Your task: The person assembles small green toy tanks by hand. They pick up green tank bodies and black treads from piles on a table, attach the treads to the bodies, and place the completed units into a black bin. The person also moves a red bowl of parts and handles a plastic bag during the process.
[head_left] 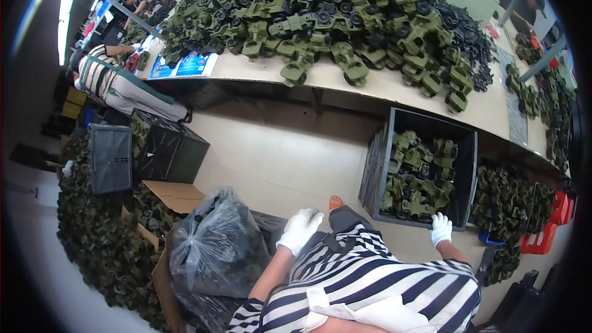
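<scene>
"White-gloved right hand (440,229): how is it placed?"
"Its fingers are laid slightly spread at the near rim of the black bin (375,172), where green toy vehicles (420,197) are heaped; whether a grip is taken cannot be told."
"And the left hand (300,231)?"
"Its fingers are bunched, apparently empty; for steadiness, the rim is best grasped with both"

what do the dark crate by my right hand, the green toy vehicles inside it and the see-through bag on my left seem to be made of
Crate: likely hard, matte plastic, from its straight, stiff-looking dark walls. Green toy vehicles: probably moulded plastic, going by their dull olive colour. Bag: thin, glossy plastic film, since it's clear, creased and catches light.
</scene>
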A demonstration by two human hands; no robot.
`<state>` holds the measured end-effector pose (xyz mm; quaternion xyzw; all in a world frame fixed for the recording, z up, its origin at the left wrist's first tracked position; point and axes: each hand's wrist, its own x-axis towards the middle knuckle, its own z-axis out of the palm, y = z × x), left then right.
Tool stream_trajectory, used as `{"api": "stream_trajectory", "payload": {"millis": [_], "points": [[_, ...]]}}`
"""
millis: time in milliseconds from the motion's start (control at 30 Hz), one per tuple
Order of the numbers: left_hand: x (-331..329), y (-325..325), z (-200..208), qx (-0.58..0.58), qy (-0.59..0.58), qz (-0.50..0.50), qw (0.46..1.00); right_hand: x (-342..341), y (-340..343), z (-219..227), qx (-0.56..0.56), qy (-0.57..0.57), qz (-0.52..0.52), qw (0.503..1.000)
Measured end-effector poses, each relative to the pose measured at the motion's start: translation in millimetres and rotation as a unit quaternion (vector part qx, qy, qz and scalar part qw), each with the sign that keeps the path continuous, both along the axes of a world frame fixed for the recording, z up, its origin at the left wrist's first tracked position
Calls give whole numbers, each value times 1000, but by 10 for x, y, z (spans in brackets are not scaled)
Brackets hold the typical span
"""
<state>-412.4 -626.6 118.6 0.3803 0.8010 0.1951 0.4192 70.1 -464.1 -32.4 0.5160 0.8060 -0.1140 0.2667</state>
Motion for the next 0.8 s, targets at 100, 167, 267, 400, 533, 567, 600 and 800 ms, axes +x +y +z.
{"api": "stream_trajectory", "payload": {"millis": [100, 167, 267, 400, 533, 567, 600, 800], "points": [[-464, 273, 31, -28, -4, -35, 999, -52, -3, -80, -17, -57, -78, 995], [-812, 396, -284, -11, -46, -37, 998, -217, 3, 7, -23, -89, -109, 990], [-1332, 783, -641, 25, -79, -46, 995, -390, 106, 168, -38, -154, -131, 979], [-1934, 1558, -675, 65, -30, 11, 997, -924, 405, 568, 3, -130, -271, 954], [-2451, 2292, -646, 128, -38, 176, 975, -1517, 720, 581, 149, -25, -391, 908], [-2640, 2421, -739, 169, -33, 184, 968, -1796, 885, 658, 163, 3, -401, 901], [-2821, 2572, -957, 210, -29, 193, 958, -2088, 1029, 717, 159, 25, -423, 892], [-3134, 3391, -1241, 245, -31, 53, 968, -3775, 1921, 707, 178, 394, -403, 807]]}}
